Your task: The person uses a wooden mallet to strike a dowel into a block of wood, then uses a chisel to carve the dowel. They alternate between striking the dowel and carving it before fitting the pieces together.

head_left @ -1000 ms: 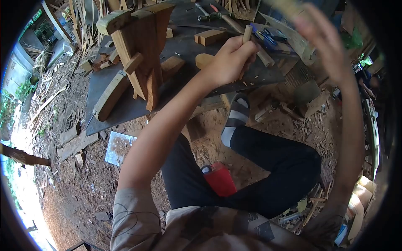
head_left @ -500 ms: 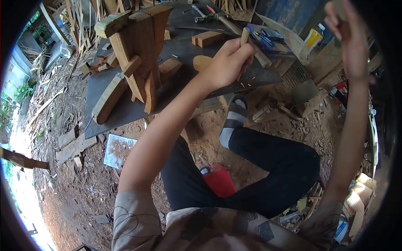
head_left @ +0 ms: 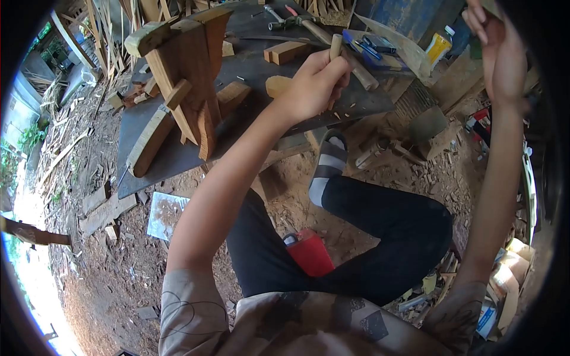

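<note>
My left hand (head_left: 316, 84) is closed round a short wooden stick (head_left: 336, 45), whose rounded end stands up above the fist, over the near edge of the dark table (head_left: 261, 65). At the top right my right hand (head_left: 502, 56) is raised, its fingers bent round something greenish at the frame's edge that I cannot make out. A wooden hammer handle (head_left: 356, 70) lies just beyond the left fist. Left of that fist are a pale rounded wood piece (head_left: 278, 86) and a wood block (head_left: 287, 53).
A wooden assembly (head_left: 189, 65) stands on the table's left part, beside a curved wood piece (head_left: 151, 142). Blue pens (head_left: 369, 50) and a yellow bottle (head_left: 439, 46) are at the back right. A red object (head_left: 312, 254) lies between the legs.
The table and its objects have shifted slightly left and up in the view. My left hand has shifted left with the stick, and my right hand is slightly higher.
</note>
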The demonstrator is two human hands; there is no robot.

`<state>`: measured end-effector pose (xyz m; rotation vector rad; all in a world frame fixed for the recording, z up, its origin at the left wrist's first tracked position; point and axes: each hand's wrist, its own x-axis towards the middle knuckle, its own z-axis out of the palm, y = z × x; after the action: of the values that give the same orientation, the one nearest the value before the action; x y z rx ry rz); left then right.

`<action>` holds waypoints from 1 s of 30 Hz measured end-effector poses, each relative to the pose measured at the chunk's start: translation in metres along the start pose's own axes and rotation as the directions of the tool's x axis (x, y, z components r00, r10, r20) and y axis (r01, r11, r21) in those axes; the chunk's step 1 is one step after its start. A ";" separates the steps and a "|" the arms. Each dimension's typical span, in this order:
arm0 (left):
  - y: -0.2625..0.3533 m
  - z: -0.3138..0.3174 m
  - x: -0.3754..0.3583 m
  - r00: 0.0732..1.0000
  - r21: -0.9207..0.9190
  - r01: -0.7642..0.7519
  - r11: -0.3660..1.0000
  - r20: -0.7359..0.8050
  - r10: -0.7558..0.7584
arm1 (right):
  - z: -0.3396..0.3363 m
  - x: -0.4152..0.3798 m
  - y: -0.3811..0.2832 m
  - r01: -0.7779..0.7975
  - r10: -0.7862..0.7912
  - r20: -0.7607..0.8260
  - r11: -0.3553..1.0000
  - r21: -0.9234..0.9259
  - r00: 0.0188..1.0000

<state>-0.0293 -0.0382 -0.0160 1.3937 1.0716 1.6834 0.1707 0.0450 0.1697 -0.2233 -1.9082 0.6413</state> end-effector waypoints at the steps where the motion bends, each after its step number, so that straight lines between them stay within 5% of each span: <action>1: 0.000 0.001 -0.001 1.000 0.002 0.001 1.000 -0.003 -0.001 | -0.018 0.008 0.028 -0.007 -0.002 0.058 0.987 0.158 0.998; 3: 0.001 0.002 -0.003 1.000 0.012 0.009 1.000 -0.002 -0.009 | -0.011 -0.002 0.056 -0.008 -0.045 0.191 0.963 0.268 0.981; 6: 0.003 0.003 -0.004 1.000 0.040 0.011 0.999 0.008 -0.011 | 0.011 -0.040 0.059 0.259 -0.050 0.502 0.899 -0.354 0.863; 8: -0.002 0.002 -0.004 1.000 0.048 0.004 0.999 0.007 -0.005 | -0.001 -0.028 0.046 0.168 0.150 0.574 0.870 -0.463 0.805; 11: -0.003 0.001 -0.004 1.000 0.065 0.000 0.998 0.016 -0.001 | -0.052 0.012 0.058 0.043 0.002 0.304 0.989 -0.143 0.953; 13: -0.002 0.002 -0.002 1.000 0.065 -0.001 0.998 0.022 -0.001 | -0.004 -0.013 0.011 0.166 -0.169 0.095 0.985 0.039 0.981; 15: -0.001 0.001 -0.003 1.000 0.069 0.011 0.998 0.024 -0.012 | -0.037 0.001 0.060 -0.004 -0.116 0.267 0.912 0.410 0.957; 16: 0.001 0.001 -0.004 0.999 0.077 0.025 0.997 0.026 -0.027 | -0.015 -0.014 0.072 -0.145 0.088 0.207 0.950 0.278 0.974; 17: 0.003 0.001 -0.006 0.999 0.087 0.038 0.995 0.029 -0.041 | -0.009 -0.034 0.071 -0.046 0.085 0.399 0.993 -0.107 0.913; 18: 0.005 0.002 -0.008 0.998 0.100 0.051 0.994 0.028 -0.054 | 0.013 -0.056 0.046 0.200 0.079 0.575 0.892 -0.406 0.815; 20: -0.004 0.007 -0.010 1.000 0.147 0.015 0.989 0.005 -0.016 | 0.007 -0.051 0.044 0.220 0.106 0.596 0.866 -0.449 0.796; 22: -0.010 0.006 -0.011 1.000 0.127 0.007 0.992 0.004 -0.007 | -0.023 -0.031 0.062 0.025 0.075 0.432 0.975 -0.222 0.899; 25: -0.007 0.004 -0.007 0.997 0.008 0.074 0.997 0.019 -0.074 | -0.021 -0.009 0.038 0.059 -0.053 0.224 0.998 -0.020 0.973; 28: 0.010 -0.003 -0.006 0.992 -0.157 0.123 0.980 0.005 -0.124 | 0.012 -0.026 0.005 0.143 -0.151 -0.028 0.971 -0.191 0.988; 30: 0.018 -0.001 -0.008 0.996 -0.114 0.077 0.990 -0.028 -0.081 | 0.018 -0.035 0.002 0.124 -0.139 -0.046 0.963 -0.238 0.989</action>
<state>-0.0290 -0.0526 -0.0031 1.2405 1.0198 1.6880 0.1690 0.0252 0.1355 -0.2606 -1.9193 0.3153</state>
